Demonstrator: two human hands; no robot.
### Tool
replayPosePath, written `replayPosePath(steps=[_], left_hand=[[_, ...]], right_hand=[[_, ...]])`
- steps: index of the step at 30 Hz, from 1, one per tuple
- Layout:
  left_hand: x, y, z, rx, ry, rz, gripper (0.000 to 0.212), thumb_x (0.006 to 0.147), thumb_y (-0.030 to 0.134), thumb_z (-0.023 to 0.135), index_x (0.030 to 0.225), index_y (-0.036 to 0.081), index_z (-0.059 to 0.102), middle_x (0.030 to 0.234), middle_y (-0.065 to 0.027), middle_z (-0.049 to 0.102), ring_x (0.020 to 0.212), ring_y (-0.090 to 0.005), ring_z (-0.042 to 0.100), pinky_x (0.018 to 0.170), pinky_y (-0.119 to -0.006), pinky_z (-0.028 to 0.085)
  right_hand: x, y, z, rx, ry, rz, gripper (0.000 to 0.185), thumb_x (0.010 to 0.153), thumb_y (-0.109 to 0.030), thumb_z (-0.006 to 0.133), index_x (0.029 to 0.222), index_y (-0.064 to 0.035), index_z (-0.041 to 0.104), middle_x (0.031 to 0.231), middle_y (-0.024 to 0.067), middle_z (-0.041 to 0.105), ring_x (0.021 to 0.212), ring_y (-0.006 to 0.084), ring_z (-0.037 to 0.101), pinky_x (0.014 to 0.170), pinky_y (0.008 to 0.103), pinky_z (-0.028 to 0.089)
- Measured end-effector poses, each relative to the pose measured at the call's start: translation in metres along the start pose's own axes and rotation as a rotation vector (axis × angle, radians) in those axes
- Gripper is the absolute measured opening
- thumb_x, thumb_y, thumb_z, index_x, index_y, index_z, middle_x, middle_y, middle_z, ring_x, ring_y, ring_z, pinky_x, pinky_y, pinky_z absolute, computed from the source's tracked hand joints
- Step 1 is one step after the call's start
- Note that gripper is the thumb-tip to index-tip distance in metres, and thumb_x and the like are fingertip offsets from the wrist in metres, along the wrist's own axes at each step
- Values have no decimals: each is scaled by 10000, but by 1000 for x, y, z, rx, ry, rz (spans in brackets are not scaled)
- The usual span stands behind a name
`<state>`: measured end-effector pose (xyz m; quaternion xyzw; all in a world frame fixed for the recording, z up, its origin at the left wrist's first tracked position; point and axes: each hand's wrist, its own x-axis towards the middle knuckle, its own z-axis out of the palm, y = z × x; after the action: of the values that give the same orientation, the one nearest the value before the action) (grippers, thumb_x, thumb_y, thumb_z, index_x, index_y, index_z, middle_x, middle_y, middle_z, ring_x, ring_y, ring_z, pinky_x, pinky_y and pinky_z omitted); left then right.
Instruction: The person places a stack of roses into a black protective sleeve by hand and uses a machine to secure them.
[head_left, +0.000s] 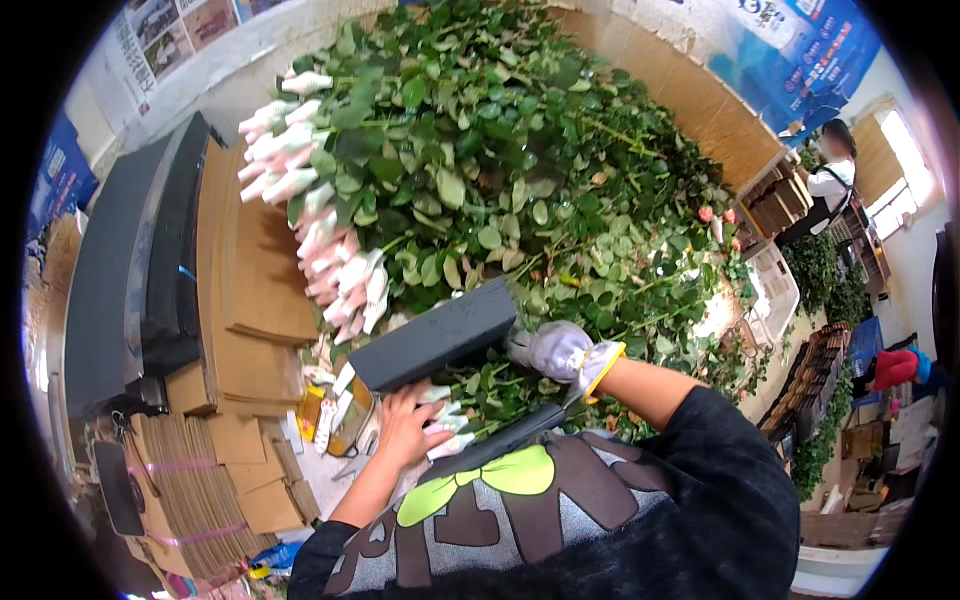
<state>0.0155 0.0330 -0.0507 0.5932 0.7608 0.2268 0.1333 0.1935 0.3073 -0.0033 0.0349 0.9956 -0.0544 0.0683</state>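
Observation:
A dark corrugated wrapping sheet (442, 337) stands folded open in front of me, its near flap against my body. Between its sides lie several leafy stems with netted flower heads (450, 431). My bare left hand (411, 420) rests at these heads, fingers spread, by the sheet's left end; whether it grips one I cannot tell. My right hand (547, 351), in a pale glove with a yellow cuff, is at the sheet's right end among the leaves, its fingers partly hidden. Beyond the sheet lies a large heap of leafy rose stems (487, 165), with pale pink netted heads (337, 270) along its left side.
Cardboard sheets (262, 277) and black sheets (112, 270) stand stacked at left, above bundled cardboard (195, 480). Scissors (351, 469) and a yellow item (310, 412) lie near my left hand. A white crate (772, 289) stands right; a co-worker (829, 180) is beyond.

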Motion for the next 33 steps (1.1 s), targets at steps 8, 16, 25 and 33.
replayPosePath(steps=[8,16,25,33], left_hand=[[5,-17,33,-344,160,-32,302,705,246,755,970,110,709,1234,-206,552,1117,-369,535,950,-426,432],[1,-16,35,-410,142,-25,244,758,155,722,989,81,691,1269,-209,504,1169,-358,499,961,-399,428],[0,-19,33,-387,82,-39,295,771,170,693,1055,100,661,1261,-186,521,1118,-359,536,940,-407,448],[2,-16,24,-339,39,-68,323,808,159,659,1131,163,660,1272,-199,474,1151,-363,499,970,-398,428]], right_hand=[[-44,36,-25,344,-255,274,332,905,-316,470,1152,-154,622,1119,186,632,961,306,646,882,398,490],[165,106,-239,-161,794,430,327,871,-87,489,1188,-88,571,1046,165,640,924,317,636,767,391,516],[111,113,-310,-463,1101,386,161,795,-140,602,945,-132,659,937,106,663,823,308,637,742,383,524],[-8,83,-264,-446,778,319,271,819,-93,577,1067,-181,642,960,130,657,802,269,649,666,360,536]])
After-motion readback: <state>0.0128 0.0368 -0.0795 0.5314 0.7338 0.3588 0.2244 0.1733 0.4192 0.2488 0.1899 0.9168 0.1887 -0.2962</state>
